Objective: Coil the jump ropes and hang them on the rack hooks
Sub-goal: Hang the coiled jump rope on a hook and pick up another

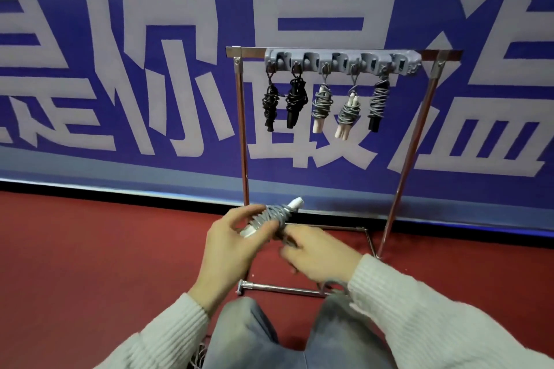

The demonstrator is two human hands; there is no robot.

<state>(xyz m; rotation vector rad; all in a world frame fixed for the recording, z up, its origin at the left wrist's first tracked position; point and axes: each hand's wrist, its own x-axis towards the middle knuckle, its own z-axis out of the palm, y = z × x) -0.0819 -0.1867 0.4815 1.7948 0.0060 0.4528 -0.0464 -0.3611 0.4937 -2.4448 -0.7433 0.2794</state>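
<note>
Left hand (230, 244) fingers grip a coiled grey jump rope (274, 215) with white handles, low before the metal rack (341, 54); right hand (320, 253), blurred, pinches its cord. Five coiled ropes hang on the grey hook strip (344, 61). Red floor (90, 249).

I see my left hand (232, 241) curled round a grey coiled jump rope (274, 216) with white handles, one handle tip poking up past the coils. My right hand (319, 252) sits just beside it, its fingers (289, 244) blurred where they meet the rope's loose strand. Beyond them stands a metal rack (241, 135) on the red floor (90, 249), against a blue banner (150, 69) with large white characters. A grey hook bar (341, 61) across the top carries five wound ropes: two black ones (284, 105) on the left, two grey with white handles (332, 109), and one grey with black handles (378, 103)
</note>
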